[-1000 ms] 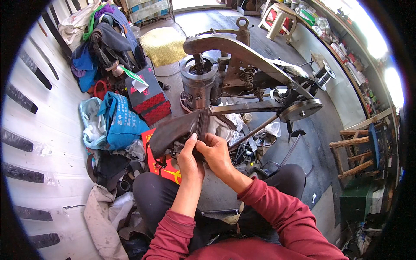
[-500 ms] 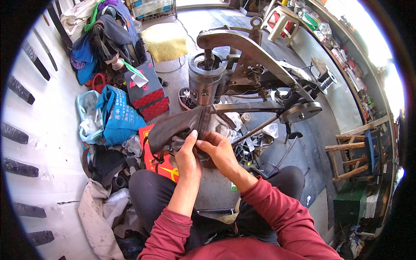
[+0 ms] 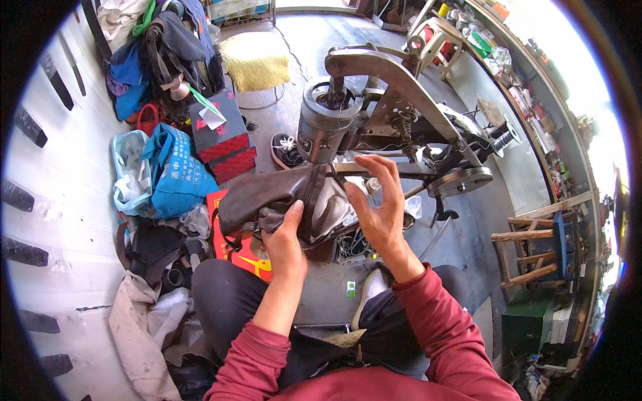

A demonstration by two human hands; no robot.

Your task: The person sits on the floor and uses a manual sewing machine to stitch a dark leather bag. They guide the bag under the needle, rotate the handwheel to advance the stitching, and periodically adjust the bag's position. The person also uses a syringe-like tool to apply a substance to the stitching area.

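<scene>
A dark brown leather bag (image 3: 257,199) lies across the arm of an old hand-cranked sewing machine (image 3: 378,65), under its round metal head. A dark strip, looking like a zipper (image 3: 311,197), runs along the bag's edge towards the needle area. My left hand (image 3: 286,244) pinches the near part of the bag beside this strip, thumb on top. Off to the right, my right hand (image 3: 381,217) is raised with thumb and fingers apart and nothing between them. Pale lining (image 3: 331,208) shows between the strip and that hand.
The machine's wheel (image 3: 460,182) and a thread spool (image 3: 505,139) stand to the right. Blue bags (image 3: 175,170), a black and red box (image 3: 221,130) and heaped cloth crowd the left. A wooden stool (image 3: 535,250) is at the right, a yellow-covered seat (image 3: 254,61) at the back.
My right hand has let go of the bag's edge, moved up and right, and spread its fingers. My left hand keeps its hold. The view has shifted slightly.
</scene>
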